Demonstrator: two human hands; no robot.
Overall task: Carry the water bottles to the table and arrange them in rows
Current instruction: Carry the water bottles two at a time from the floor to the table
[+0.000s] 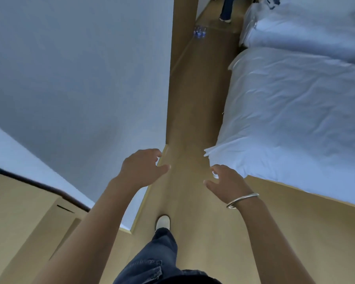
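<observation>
Nearest the camera, a leg in dark blue jeans steps forward, with a pale shoe planted on the tan floor. Both bare forearms reach out ahead over the floor. The left hand hangs palm down with its fingers loosely curled and apart, holding nothing; its fingertips lie in front of the lower edge of the white wall. The right hand is held the same way, its fingers spread and lightly bent around nothing, just beside the near corner of the bed. A silver bangle circles the right wrist. To the lower left, a dark curved rail runs along a tan surface below the wall. To the right stands a bed with a rumpled white cover, its near corner hanging over the floor; beyond it lies a second bed, also in white bedding. A narrow strip of floor runs between the wall and the beds toward the far end of the room. There, well apart from both hands, a small cluster of water bottles with blue labels stands on the floor close to the corner of the wall; their number is too small and blurred to tell. Farther still, at the top edge, the lower leg and shoe of another person stand on the floor.
</observation>
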